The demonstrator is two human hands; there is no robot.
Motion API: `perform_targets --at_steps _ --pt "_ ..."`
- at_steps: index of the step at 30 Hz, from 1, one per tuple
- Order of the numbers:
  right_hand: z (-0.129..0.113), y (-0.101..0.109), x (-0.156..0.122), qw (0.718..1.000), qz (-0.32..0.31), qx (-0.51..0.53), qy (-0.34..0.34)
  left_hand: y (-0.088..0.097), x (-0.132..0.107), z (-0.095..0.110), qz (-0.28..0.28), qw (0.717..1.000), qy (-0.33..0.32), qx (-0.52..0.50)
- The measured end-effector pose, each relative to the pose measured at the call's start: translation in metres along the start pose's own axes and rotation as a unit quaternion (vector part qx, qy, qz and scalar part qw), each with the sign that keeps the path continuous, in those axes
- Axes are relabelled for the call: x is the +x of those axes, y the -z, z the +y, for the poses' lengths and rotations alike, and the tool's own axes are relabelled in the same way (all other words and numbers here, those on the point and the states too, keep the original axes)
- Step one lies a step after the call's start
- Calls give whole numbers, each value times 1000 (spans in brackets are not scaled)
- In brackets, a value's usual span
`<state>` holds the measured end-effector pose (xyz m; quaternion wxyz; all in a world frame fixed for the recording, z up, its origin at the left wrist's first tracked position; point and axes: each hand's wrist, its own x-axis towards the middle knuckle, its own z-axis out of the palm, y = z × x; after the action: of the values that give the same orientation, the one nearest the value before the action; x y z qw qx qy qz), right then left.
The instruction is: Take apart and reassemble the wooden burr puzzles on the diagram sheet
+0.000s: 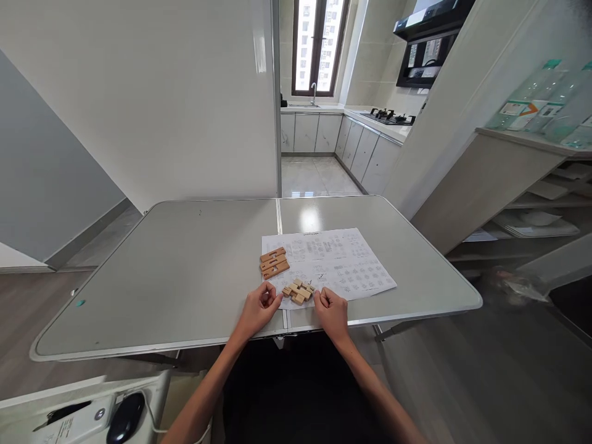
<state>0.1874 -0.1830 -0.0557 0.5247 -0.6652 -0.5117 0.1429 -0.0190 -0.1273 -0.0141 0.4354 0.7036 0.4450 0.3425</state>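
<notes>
Grey table (198, 277), printed sheet (345, 256) lying crosswise, left hand (259, 305) and right hand (332, 311) apart, both curled inward, grip unclear, three brown slats (274, 264) at the sheet's left edge, long axes slanting away rightward, pale wooden blocks (298, 291) clustered between the hands.

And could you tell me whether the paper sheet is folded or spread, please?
Spread: the paper sheet lies flat on the table, its printed rows showing.
</notes>
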Motion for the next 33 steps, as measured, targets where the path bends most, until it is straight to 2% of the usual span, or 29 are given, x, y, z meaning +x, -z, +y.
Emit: perform_targets --at_steps 4,8,11,18,25,33 --pt "0 1 -1 1000 -12 -6 -6 -1 0 -4 35 996 -49 62" --pt "0 3 -3 1000 -22 -12 -13 -3 1 -6 -10 983 -130 128" --pt "-1 3 -4 999 -32 -14 -13 -5 1 -9 -30 976 -151 153" --pt "-3 0 -6 998 -47 -28 -7 -5 0 -13 -31 980 -132 144" --pt "-1 1 -3 999 -14 -27 -21 -4 -2 -13 -41 984 -104 135" --pt "-2 -1 1 998 -51 -25 10 -4 -3 -11 -38 988 -93 121"
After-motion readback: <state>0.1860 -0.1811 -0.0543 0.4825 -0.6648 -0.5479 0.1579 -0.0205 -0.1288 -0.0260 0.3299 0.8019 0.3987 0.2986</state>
